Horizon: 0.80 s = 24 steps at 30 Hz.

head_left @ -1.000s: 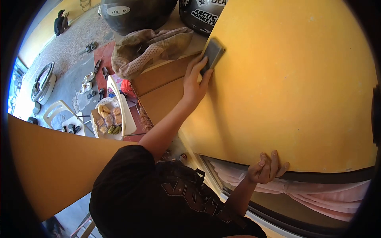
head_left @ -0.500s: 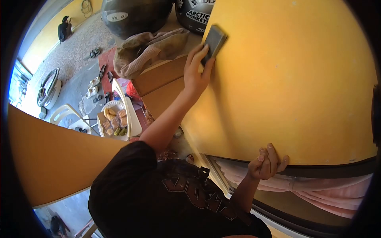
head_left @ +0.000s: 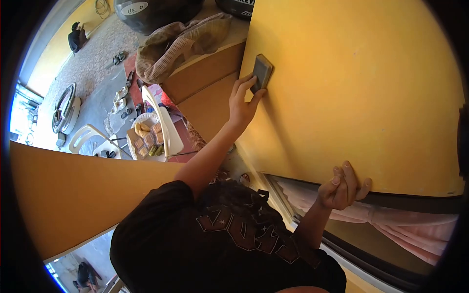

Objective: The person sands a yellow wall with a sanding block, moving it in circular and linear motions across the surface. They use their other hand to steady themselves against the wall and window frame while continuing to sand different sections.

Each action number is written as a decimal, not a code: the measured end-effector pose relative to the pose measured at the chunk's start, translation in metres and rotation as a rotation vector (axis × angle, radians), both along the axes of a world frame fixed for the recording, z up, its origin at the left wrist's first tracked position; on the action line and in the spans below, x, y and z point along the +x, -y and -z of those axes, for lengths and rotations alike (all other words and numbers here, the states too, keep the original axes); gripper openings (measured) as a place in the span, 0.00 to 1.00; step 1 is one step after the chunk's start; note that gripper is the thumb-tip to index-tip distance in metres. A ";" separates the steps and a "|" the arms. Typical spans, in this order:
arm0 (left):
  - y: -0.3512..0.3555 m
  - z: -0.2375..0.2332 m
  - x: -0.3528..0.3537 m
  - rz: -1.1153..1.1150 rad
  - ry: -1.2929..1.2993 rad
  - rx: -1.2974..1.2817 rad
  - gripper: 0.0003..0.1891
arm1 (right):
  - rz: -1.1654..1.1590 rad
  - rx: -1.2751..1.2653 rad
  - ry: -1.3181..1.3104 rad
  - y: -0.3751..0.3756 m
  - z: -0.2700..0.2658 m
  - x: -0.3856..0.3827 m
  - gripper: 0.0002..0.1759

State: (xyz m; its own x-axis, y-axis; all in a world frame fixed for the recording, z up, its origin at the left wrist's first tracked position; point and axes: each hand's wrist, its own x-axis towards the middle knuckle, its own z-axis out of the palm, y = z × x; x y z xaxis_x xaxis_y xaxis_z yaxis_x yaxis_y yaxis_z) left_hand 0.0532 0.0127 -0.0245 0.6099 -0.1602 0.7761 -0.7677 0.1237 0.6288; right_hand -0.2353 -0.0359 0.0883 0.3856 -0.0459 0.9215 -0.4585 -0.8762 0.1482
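Note:
My left hand (head_left: 243,105) pinches a dark grey rectangular block (head_left: 262,73), which looks like a sanding block, between thumb and fingers. Its face lies against the yellow wall (head_left: 342,107), near the wall's left edge. Lower right, my right hand (head_left: 342,188) holds nothing; its fingers are apart and partly bent, with the tips touching the wall's bottom edge above the window. Behind that opening hangs a pink curtain (head_left: 410,229).
Helmets (head_left: 161,14) and a mesh cloth (head_left: 181,46) sit on a brown cabinet (head_left: 205,88). A white chair (head_left: 168,129) stands by a basket of packaged food (head_left: 149,139). Shoes (head_left: 119,100) lie on the floor. Another person (head_left: 76,38) crouches far off by a wall.
The view has shifted a little. My left hand has slid the block down along the wall. My right hand stays at the wall's bottom edge.

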 end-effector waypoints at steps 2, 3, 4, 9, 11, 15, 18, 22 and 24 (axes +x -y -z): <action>0.001 -0.016 0.000 0.030 -0.027 -0.019 0.22 | 0.013 -0.001 -0.002 -0.001 0.003 0.000 0.19; 0.002 -0.040 0.003 0.015 0.043 -0.044 0.23 | 0.023 -0.021 0.003 0.000 0.002 0.000 0.20; 0.002 -0.056 0.006 0.006 0.037 -0.048 0.23 | 0.015 -0.025 -0.002 -0.001 0.001 0.002 0.20; 0.004 -0.021 -0.008 -0.011 0.037 -0.055 0.22 | -0.008 -0.017 0.015 0.002 0.006 -0.002 0.20; -0.003 0.013 -0.027 0.013 -0.036 0.019 0.22 | -0.017 -0.003 0.021 0.004 0.005 0.001 0.20; -0.007 -0.007 -0.060 0.095 -0.102 0.063 0.23 | -0.005 0.022 -0.016 0.000 0.005 -0.003 0.19; -0.007 -0.006 -0.075 0.129 -0.030 0.028 0.24 | 0.012 0.003 0.006 0.000 0.006 -0.001 0.18; -0.012 0.017 -0.074 0.101 -0.034 0.117 0.22 | 0.014 0.029 0.036 -0.001 0.002 0.002 0.17; -0.001 0.012 -0.050 0.027 -0.107 0.084 0.21 | 0.006 0.043 0.035 -0.003 0.001 0.001 0.16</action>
